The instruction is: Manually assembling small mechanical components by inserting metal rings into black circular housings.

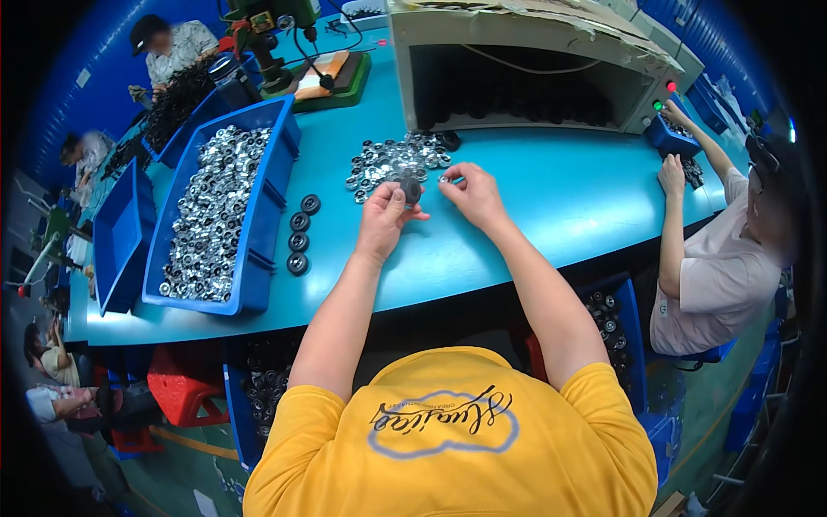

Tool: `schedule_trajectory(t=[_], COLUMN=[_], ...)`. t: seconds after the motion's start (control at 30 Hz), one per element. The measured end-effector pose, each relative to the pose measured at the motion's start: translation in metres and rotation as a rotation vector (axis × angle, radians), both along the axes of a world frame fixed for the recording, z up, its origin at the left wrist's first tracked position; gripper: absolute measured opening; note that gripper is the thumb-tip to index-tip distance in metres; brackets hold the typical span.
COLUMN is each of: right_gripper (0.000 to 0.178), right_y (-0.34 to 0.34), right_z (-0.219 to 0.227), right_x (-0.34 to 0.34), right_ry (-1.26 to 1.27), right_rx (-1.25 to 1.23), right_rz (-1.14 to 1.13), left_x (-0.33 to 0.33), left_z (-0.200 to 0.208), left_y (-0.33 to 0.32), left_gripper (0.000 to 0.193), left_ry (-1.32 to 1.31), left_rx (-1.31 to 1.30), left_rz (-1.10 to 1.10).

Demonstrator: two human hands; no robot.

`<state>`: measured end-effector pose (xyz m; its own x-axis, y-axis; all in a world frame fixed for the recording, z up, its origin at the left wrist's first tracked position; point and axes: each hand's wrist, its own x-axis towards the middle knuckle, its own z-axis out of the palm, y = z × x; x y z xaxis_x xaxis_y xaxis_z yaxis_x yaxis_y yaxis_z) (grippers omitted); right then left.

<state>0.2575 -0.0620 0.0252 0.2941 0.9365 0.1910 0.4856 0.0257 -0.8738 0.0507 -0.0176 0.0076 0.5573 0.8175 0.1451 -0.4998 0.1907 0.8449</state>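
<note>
Between the thumb and fingers of my left hand (384, 221) is a small black wheel (411, 189), held above the blue-green table. My right hand (476, 196) is just to its right, thumb and forefinger pinched on a small silver piece (445, 179); the fingers partly cover it. The two hands are apart. Right behind them lies a loose pile of shiny silver round parts (379, 161), some with dark centres. To the left of my left hand, several black wheels (299, 221) lie in a row.
A blue bin (274, 207) full of silver parts stands left, beside another blue bin (127, 233). A box-like machine (525, 39) with a dark opening is behind the pile; a green bench machine (345, 86) is back left. A co-worker (719, 258) sits at right, hands near a small blue bin (668, 138).
</note>
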Motion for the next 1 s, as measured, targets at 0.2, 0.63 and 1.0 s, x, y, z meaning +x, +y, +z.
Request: schedule_trajectory(t=[0.2,0.63,1.0], right_gripper=[0.024,0.024,0.020], right_y=[-0.032,-0.033,-0.038], right_z=[0.005,0.010,0.009], right_x=[-0.022,-0.055,-0.057], right_ry=[0.576,0.206,0.193], right_rx=[0.101,0.324,0.374], right_rz=[0.130,-0.037,-0.059], left_x=[0.003,0.006,0.008], left_z=[-0.004,-0.006,-0.005], left_y=[0.003,0.002,-0.002], left_gripper=[0.025,0.022,0.021], left_ry=[0.081,0.028,0.056], left_rx=[0.035,0.064,0.114], left_rz=[-0.026,-0.058,-0.021])
